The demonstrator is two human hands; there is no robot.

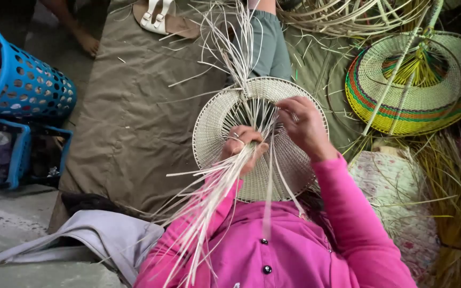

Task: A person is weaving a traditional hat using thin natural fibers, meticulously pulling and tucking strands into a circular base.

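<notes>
A round cream woven disc [214, 128] stands in front of my chest, with loose pale cane strips fanning out above and below it. My left hand [243, 145] is closed around a bundle of pale strips [209, 197] that trails down over my pink shirt. My right hand [306, 127], in a pink sleeve, rests on the disc's upper right. Its fingertips pinch at strips near the open centre of the weave. The two hands are a palm's width apart.
A colourful woven basket [417, 85] with green, red and yellow bands lies at the upper right, amid loose strips [444, 181]. At left is a blue perforated basket [28, 85]. An olive mat [134, 117] lies below, with a sandal [158, 16] and another person's foot [84, 40] at the top. Grey cloth [97, 240] lies lower left.
</notes>
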